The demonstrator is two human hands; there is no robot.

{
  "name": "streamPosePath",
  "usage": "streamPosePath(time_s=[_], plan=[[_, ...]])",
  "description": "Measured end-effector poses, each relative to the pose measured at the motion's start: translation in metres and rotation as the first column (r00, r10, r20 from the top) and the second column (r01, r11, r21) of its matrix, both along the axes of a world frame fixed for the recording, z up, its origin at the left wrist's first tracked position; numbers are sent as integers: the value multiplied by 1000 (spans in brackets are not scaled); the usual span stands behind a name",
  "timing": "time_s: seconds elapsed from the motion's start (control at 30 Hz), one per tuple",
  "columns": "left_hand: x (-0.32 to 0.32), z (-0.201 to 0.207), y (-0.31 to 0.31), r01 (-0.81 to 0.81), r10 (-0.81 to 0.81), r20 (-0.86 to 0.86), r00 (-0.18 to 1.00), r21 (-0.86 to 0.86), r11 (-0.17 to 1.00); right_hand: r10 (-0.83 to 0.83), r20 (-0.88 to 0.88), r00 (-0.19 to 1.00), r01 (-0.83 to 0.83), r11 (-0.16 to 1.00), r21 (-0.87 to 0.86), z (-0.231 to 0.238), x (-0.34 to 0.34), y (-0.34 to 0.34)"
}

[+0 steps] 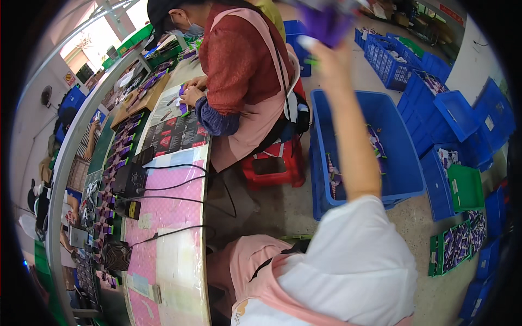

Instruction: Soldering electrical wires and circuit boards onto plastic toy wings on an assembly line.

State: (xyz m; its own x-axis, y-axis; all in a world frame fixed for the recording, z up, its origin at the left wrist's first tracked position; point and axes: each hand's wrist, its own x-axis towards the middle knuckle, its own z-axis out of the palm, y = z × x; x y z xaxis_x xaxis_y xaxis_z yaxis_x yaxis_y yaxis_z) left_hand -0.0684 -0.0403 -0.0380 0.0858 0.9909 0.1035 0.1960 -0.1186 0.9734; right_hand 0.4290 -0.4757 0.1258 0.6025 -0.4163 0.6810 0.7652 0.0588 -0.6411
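My right arm, in a white short sleeve, stretches up past the large blue bin. At the top of the view my right hand (330, 61) is closed on a blurred purple and grey piece (322, 26). A whitish cover shows at the thumb's tip. Beneath the forearm, the blue bin (405, 163) holds several purple and white pieces (375, 144) at its bottom. My left hand is out of view.
A long workbench (179, 255) runs along the left, with cables, a black box (130, 180), a small fan (116, 255) and a row of purple pieces. A co-worker (239, 70) sits there, handling a purple piece. Blue crates (389, 62) and a red stool (274, 165) stand around.
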Motion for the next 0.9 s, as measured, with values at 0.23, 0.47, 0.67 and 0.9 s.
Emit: streamPosePath(time_s=[0.23, 0.47, 0.67, 0.9], plan=[[-27, 2, 11, -133, 132, -34, 991, -31, 991, -798, -561, 219, 462, 592, -661, -307, 50, -171], [-105, 2, 59, -405, 424, 42, 905, -227, 886, -752, -650, 108, 65, 658, -751, -497, 92, -210], [-269, -22, 49, -534, 558, 82, 826, -202, 821, -930, -312, 194, 30, 324, -946, -436, 93, -189], [-189, -45, 25, -568, 722, -505, 474, 452, 688, -321, 225, 920, 389, 818, -423, -146, -22, 86]])
